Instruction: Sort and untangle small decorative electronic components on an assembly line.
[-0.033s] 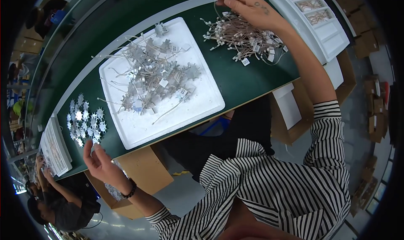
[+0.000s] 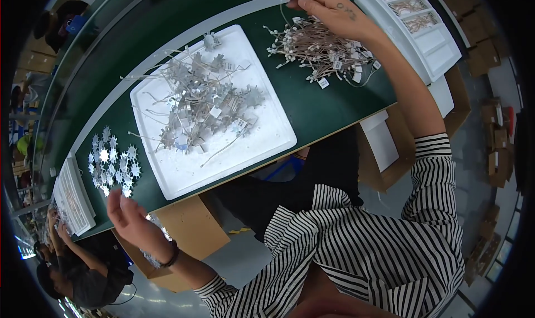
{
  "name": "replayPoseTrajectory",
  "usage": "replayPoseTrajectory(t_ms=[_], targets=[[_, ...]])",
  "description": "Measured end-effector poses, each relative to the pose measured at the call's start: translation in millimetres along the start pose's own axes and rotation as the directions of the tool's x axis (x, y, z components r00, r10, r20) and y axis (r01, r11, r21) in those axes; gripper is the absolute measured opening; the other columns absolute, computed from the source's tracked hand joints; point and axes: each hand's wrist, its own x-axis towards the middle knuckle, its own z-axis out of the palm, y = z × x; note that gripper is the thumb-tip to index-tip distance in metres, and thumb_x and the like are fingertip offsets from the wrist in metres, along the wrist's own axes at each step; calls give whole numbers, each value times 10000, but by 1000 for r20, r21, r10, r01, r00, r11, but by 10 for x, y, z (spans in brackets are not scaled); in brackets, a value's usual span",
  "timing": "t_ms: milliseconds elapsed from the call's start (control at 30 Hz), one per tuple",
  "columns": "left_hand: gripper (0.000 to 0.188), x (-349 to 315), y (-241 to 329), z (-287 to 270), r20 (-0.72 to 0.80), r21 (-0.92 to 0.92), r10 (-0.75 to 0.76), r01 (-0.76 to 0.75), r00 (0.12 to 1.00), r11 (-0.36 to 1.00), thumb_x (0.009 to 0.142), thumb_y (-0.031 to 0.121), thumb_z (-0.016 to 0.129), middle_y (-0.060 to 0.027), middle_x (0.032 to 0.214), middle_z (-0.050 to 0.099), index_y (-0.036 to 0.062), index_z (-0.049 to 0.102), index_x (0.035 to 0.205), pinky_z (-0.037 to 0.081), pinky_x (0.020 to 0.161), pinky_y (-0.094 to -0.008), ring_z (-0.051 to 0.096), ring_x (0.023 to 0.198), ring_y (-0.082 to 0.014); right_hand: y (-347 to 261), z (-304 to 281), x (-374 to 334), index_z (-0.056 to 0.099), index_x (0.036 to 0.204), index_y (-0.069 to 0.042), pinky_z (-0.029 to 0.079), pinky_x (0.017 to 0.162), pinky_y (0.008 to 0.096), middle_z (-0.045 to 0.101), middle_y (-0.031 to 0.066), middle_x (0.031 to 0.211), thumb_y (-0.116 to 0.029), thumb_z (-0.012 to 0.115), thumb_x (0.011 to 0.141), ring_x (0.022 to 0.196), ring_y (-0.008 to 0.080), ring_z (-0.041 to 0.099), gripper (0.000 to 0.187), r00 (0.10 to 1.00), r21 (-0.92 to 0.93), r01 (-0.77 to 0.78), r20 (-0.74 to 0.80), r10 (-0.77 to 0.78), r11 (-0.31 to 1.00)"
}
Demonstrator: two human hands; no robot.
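Note:
My left hand [image 2: 136, 226] is raised at the table's near left edge, beside a cluster of shiny star-shaped metal plates [image 2: 113, 163]. Its fingers are blurred but look apart, and I see nothing between them. At the far right, my right hand [image 2: 334, 11] is closed, its fingertips pinching a thin cable [image 2: 282, 10]. Under that hand lies a heap of cables [image 2: 317, 47] with white connectors and small white tags. Between my hands, a white foam tray [image 2: 267, 134] holds a pile of star-shaped plates with cables attached [image 2: 209, 103].
White compartment trays [image 2: 440, 47] with cables stand at the far right, and another white tray [image 2: 75, 198] at the left end. Open cardboard boxes [image 2: 192, 229] are below the green table [image 2: 329, 109]. A co-worker [image 2: 83, 273] is at work at lower left.
My left hand has shifted slightly, its fingers blurring as they move beside the star-shaped plates. My right hand stays in nearly the same place.

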Motion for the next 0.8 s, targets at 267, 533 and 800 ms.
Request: replayPoseTrajectory(t_ms=[267,533,800], targets=[[327,91,-50,-428,378,-745,-62,344,924,571,1010,77,504,-41,888,523,-22,501,1322,328,534,-233,391,673,-100,-329,-69,-385,700,1213,-60,541,824,326,705,131,1156,-249,658,968,934,229,662,313,985,-310,42,171,12,950],[269,-72,-136,-196,336,-677,-87,305,938,670,1014,82,503,-42,876,526,-9,529,1265,318,537,-221,394,679,-90,-571,301,-542,674,1219,-46,518,835,338,669,117,1213,-142,632,966,961,223,645,274,985,-472,170,77,-152,865],[278,-117,-93,-73,389,-662,-66,329,919,674,1006,81,514,-41,877,525,-16,539,1266,307,537,-215,389,680,-86,-113,-128,-323,657,1233,-47,501,850,346,639,117,1236,-62,605,922,991,237,629,316,989,-514,144,92,-113,846]])
